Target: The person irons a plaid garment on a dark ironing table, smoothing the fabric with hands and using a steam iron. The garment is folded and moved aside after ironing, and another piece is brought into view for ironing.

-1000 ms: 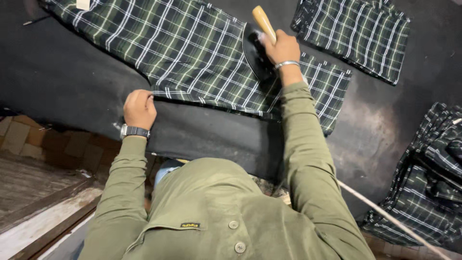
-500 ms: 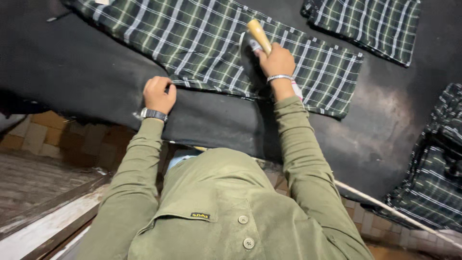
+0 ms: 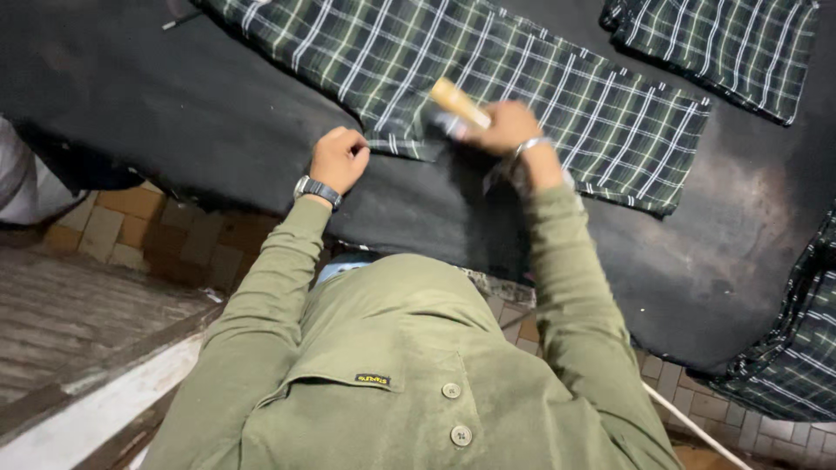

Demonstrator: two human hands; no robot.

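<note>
On the dark desk point(image 3: 174, 96), the plaid cloth's point(image 3: 522, 78) near edge is pinched by the left hand point(image 3: 338, 159); the right hand's point(image 3: 501, 129) fingers are closed round a wooden-handled iron point(image 3: 457, 106).

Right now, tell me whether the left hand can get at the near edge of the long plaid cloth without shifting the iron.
Probably yes. The left hand already rests closed at the near edge of the long plaid cloth, on the dark pad. The right hand holds the wooden-handled iron just beside it, not between them.
</note>
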